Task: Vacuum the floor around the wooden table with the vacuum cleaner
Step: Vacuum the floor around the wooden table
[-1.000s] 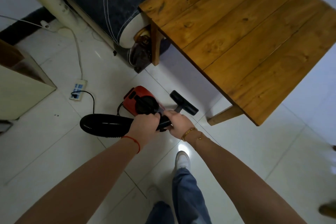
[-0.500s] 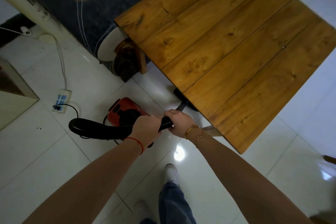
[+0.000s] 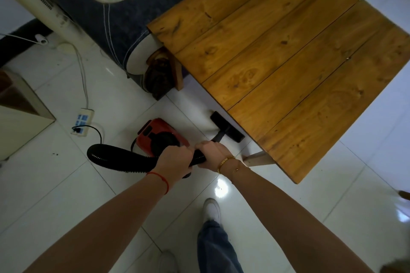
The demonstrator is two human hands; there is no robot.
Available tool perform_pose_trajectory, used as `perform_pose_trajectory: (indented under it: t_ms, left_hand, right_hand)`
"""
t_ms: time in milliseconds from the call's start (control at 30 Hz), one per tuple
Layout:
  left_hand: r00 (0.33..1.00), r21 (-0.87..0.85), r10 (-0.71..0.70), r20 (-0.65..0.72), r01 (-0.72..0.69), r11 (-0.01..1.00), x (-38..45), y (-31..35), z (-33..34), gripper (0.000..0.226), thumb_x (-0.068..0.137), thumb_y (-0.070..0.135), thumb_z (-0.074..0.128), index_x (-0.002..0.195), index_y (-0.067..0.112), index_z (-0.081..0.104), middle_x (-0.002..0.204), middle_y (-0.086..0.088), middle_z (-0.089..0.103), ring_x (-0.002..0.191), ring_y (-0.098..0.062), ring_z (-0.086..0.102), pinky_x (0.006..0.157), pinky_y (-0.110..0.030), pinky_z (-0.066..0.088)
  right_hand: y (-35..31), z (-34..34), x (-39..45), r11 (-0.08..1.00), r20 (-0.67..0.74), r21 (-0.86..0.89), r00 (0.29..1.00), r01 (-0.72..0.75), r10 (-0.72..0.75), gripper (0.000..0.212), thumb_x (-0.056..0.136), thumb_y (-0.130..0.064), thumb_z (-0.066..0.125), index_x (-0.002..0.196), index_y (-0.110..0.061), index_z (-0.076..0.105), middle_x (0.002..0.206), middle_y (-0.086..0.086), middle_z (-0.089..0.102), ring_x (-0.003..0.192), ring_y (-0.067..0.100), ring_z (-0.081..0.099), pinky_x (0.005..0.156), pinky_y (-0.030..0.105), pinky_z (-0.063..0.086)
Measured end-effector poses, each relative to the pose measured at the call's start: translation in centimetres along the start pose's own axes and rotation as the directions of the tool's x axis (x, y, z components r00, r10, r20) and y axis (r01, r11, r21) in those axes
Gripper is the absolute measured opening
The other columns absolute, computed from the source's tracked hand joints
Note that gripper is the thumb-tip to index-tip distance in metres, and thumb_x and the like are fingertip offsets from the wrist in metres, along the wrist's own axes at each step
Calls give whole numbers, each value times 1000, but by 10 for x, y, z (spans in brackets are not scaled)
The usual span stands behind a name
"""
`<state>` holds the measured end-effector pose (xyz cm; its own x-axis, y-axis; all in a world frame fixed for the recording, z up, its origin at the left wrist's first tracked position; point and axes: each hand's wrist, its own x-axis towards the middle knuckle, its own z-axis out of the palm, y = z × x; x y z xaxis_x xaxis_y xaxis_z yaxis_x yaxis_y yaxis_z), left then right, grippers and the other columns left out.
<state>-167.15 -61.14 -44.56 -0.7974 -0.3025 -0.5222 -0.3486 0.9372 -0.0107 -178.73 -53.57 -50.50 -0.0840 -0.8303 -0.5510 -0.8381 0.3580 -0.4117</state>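
At far left a white power strip [image 3: 82, 121] lies on the glossy white tile floor [image 3: 55, 184]. Your left hand [image 3: 175, 160] wraps its fingers around the ribbed black hose [image 3: 115, 157], in front of the red canister vacuum cleaner [image 3: 155, 134]. Your right hand [image 3: 211, 154] grips the hose just beside it. The flat black nozzle [image 3: 226, 126] sits on the floor at the edge of the plank-topped wooden counter [image 3: 288, 62].
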Motion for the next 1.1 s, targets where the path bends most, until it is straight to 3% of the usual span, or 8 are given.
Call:
perform_pose_trajectory:
  t_ms: [200, 367, 600, 767, 900, 1100]
  left_hand:
    - [1000, -22, 25, 5, -25, 999, -53, -18, 26, 33, 94, 33, 49, 119, 12, 46, 104, -5, 64, 89, -21, 65, 64, -28, 40]
    - [998, -19, 67, -14, -67, 998, -102, -36, 57, 28, 90, 28, 54, 115, 15, 50, 105, -3, 65, 91, -21, 64, 72, -30, 46]
    - [981, 91, 190, 24, -192, 977, -152, -44, 80, 33, 91, 31, 51, 120, 15, 49, 106, -2, 64, 91, -21, 64, 67, -29, 41]
    - [968, -36, 252, -13, -252, 967, -174, -40, 88, 44, 88, 28, 58, 129, 19, 48, 109, 0, 66, 95, -18, 64, 80, -27, 49]
    - [960, -13, 279, 16, -279, 960, -174, -26, 94, 34, 87, 29, 58, 119, 19, 52, 103, 2, 66, 91, -17, 64, 78, -29, 49]
    - [944, 42, 329, 19, -330, 943, -164, 14, 102, 34, 88, 29, 55, 120, 19, 52, 99, 1, 67, 87, -18, 65, 72, -29, 46]
  right_hand:
    - [-50, 34, -17, 1000, -14, 16, 1000, 3, -3, 36, 81, -34, 67, 111, -16, 58, 101, 8, 66, 91, 27, 64, 75, 37, 54]
    - [-99, 70, -37, 999, -32, 44, 999, -16, 17, 38, 81, -25, 65, 116, -15, 56, 105, 10, 66, 94, 30, 63, 75, 33, 49]
    - [-149, 115, -68, 991, -58, 108, 994, -82, 89, 34, 82, -25, 64, 111, -9, 59, 101, 13, 67, 90, 30, 65, 75, 36, 53]
    - [-166, 134, -91, 979, -90, 146, 983, -144, 158, 39, 83, -25, 64, 118, -10, 58, 103, 11, 66, 93, 29, 64, 74, 33, 49]
    - [-164, 146, -109, 969, -86, 160, 975, -190, 205, 35, 85, -26, 62, 115, -9, 56, 102, 14, 65, 91, 33, 63, 66, 30, 42]
    - [-137, 163, -136, 957, -108, 165, 961, -237, 256, 33, 86, -26, 62, 114, -9, 55, 104, 14, 65, 93, 32, 63, 74, 34, 47]
